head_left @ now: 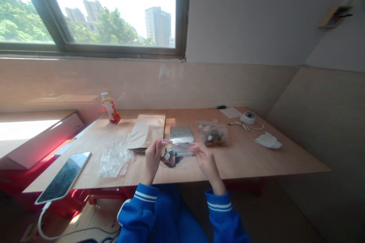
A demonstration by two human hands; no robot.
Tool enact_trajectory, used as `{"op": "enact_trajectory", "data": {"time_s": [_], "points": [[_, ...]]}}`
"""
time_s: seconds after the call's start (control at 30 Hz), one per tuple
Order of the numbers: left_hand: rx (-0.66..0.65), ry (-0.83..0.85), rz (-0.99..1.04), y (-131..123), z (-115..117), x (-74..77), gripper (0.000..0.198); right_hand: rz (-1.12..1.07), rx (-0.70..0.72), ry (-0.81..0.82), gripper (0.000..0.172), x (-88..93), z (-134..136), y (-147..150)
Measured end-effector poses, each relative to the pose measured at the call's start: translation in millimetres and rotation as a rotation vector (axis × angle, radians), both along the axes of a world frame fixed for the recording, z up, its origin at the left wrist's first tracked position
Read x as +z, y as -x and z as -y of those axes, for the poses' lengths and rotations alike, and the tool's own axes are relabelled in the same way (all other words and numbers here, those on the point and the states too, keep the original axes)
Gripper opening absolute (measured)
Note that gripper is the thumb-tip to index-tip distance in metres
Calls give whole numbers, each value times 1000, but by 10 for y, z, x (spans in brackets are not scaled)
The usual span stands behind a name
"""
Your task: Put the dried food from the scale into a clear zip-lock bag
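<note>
- A bottle (110, 108) with red label stands at far edge of the table (256, 157), near the window (64, 47).
- A brown paper bag (146, 131) lies flat, just beside a metal scale (181, 134).
- A zip bag (212, 134) with dark food lies right of the scale.
- A crumpled plastic bag (114, 159) lies near a tablet (63, 177).
- A white device (247, 118) with cable and a white cloth (268, 141) are on the right side.

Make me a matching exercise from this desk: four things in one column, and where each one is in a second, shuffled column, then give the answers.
Things:
1. Tablet
2. Plastic drink bottle
3. Kraft paper bag
4. Zip bag

Places:
A. Pinched between the left hand and right hand
B. Standing below the window
C. Lying flat behind the hands
D. Attached to a white cable

Pairs: 1-D, 2-B, 3-C, 4-A
</note>
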State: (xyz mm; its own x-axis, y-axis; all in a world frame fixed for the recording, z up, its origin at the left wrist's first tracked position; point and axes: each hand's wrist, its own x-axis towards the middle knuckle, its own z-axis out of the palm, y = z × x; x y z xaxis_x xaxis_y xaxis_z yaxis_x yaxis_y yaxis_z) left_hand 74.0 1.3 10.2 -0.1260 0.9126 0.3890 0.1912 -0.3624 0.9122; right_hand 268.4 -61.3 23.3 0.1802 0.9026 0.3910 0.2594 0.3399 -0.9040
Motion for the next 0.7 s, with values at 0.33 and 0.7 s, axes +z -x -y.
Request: {"op": "enact_trajectory", "data": {"time_s": [0.33, 0.7], "points": [[50, 112, 403, -98, -19, 34, 53, -518, 56, 94, 39, -176, -151, 313], [-170, -138, -205, -13, 286, 578, 36, -423, -10, 3, 27, 6, -47, 224]]}}
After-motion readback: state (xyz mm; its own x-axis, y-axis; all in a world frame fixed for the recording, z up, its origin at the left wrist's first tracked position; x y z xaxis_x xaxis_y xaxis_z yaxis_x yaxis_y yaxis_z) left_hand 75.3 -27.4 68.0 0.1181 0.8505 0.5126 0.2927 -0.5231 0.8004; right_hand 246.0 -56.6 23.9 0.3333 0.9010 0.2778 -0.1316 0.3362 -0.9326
